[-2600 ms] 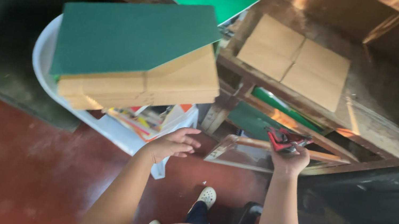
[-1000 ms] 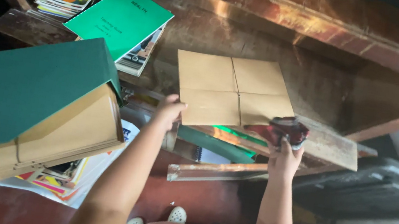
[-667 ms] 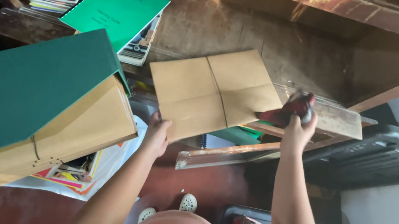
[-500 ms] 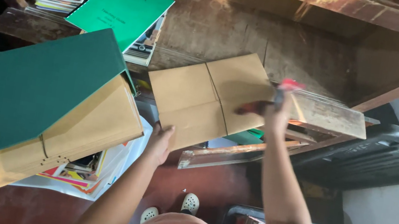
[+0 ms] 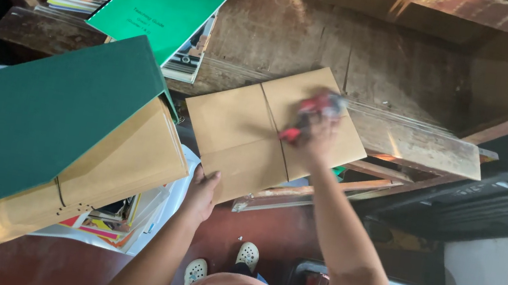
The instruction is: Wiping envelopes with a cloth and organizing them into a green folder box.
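Worn, scuffed wooden shelf (image 5: 406, 137). Left hand (image 5: 201, 192) grips the lower edge of a flat brown paper bundle (image 5: 248, 138) tied with cord, half on the shelf. Right hand (image 5: 318, 136) presses a blurred red cloth (image 5: 311, 107) onto it. Nearby: glossy green booklet (image 5: 160, 6); large green-covered stack (image 5: 30, 126).
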